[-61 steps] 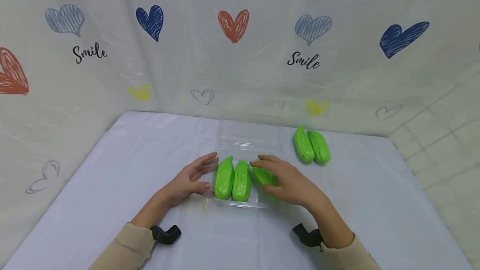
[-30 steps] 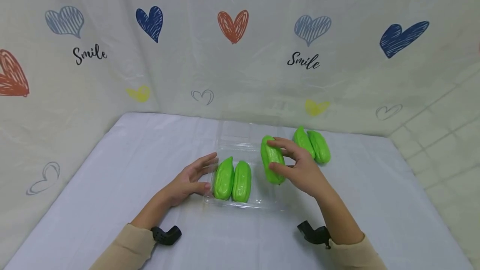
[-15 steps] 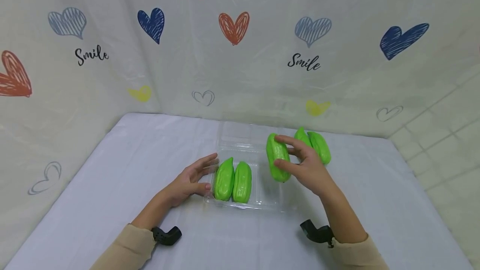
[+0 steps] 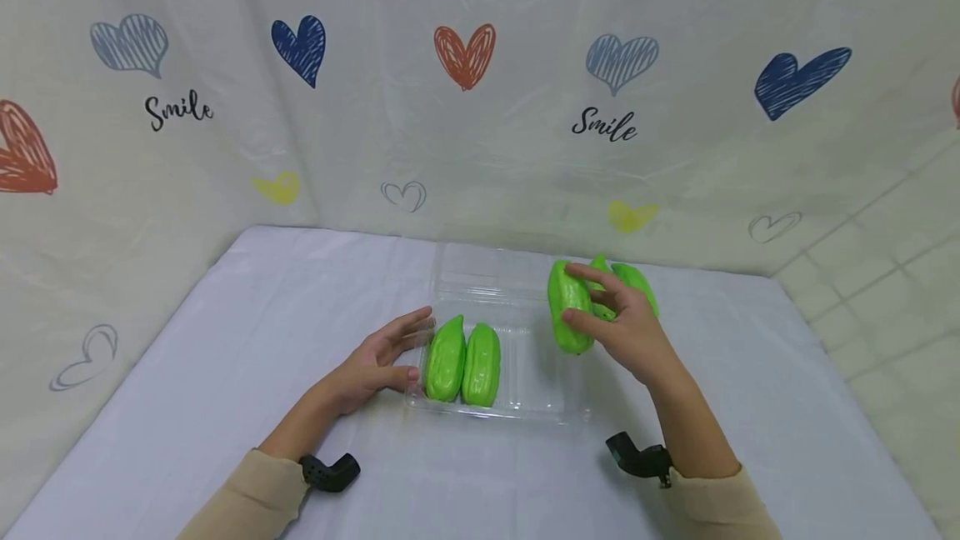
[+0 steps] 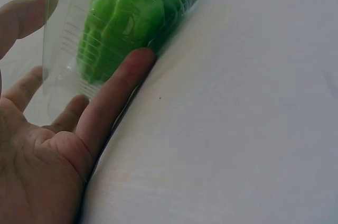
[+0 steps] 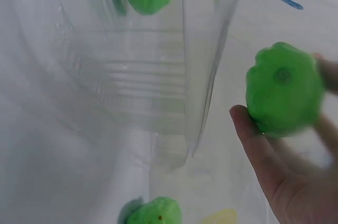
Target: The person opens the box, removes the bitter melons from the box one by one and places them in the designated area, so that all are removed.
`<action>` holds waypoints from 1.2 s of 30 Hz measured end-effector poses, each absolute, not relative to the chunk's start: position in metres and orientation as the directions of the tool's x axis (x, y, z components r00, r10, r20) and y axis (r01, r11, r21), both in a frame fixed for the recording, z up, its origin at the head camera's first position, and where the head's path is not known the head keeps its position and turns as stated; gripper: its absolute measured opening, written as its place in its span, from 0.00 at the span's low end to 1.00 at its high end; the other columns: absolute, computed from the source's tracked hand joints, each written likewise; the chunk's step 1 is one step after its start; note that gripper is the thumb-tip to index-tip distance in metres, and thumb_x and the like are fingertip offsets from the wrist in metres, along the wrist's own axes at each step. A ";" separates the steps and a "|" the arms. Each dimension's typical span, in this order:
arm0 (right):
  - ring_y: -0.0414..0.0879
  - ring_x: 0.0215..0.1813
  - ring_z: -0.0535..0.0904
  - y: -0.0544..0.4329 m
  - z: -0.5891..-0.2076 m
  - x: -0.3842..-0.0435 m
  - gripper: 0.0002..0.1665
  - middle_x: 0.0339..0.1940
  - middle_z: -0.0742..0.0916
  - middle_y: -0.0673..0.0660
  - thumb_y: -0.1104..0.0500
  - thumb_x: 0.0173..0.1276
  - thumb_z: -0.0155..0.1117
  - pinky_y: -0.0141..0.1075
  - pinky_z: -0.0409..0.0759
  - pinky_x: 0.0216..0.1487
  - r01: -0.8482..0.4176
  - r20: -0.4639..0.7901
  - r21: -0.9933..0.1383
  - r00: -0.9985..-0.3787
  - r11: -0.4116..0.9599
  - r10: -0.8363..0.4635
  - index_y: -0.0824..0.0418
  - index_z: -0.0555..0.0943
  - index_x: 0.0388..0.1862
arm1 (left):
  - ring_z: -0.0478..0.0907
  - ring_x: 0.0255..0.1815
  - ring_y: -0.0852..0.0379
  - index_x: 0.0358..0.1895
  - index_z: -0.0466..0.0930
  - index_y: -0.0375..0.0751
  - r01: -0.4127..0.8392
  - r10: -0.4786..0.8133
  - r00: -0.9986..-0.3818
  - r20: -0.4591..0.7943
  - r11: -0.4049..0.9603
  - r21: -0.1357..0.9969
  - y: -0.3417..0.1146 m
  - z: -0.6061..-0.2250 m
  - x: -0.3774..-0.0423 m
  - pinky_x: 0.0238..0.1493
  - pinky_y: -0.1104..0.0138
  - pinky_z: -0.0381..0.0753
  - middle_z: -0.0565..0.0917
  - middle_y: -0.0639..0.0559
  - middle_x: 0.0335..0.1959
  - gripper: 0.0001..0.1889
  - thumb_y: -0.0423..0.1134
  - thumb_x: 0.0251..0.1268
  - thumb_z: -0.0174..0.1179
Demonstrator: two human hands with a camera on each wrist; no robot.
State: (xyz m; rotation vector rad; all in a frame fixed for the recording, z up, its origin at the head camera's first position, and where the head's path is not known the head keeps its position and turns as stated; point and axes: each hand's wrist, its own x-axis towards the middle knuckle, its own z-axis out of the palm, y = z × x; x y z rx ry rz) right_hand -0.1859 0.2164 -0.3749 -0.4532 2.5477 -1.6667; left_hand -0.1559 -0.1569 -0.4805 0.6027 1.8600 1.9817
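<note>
In the head view my right hand (image 4: 633, 332) pinches a bright green ridged gourd (image 4: 567, 307) between thumb and fingers, above the right back part of a clear plastic clamshell box (image 4: 498, 413). The right wrist view shows that gourd's rounded end (image 6: 285, 89) in the fingers, beside the box wall. Two similar gourds lie side by side in the box's left half: the left one (image 4: 446, 361) and the right one (image 4: 482, 365). My left hand (image 4: 375, 363) rests against the box's left side with its fingers extended. In the left wrist view the thumb (image 5: 119, 89) touches the clear wall.
Two more green gourds stand at the back right, one (image 4: 600, 265) largely hidden by my right hand and the other (image 4: 636, 280) partly. The box's transparent lid (image 4: 480, 269) lies open toward the back curtain (image 4: 480, 148). A white cloth (image 4: 285, 290) covers the table.
My right hand has lifted the third gourd from the box's right side and carried it up, back and to the right. My left hand has stayed at the box.
</note>
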 end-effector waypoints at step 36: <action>0.42 0.61 0.74 0.265 -0.365 -0.196 0.36 0.75 0.68 0.51 0.61 0.67 0.70 0.28 0.82 0.45 -0.207 0.180 -0.945 -0.975 0.253 -0.128 0.54 0.71 0.73 | 0.47 0.80 0.37 0.81 0.47 0.47 0.023 0.530 -0.846 0.055 -0.066 0.998 -0.156 -0.480 -0.156 0.54 0.56 0.81 0.50 0.43 0.81 0.47 0.30 0.62 0.63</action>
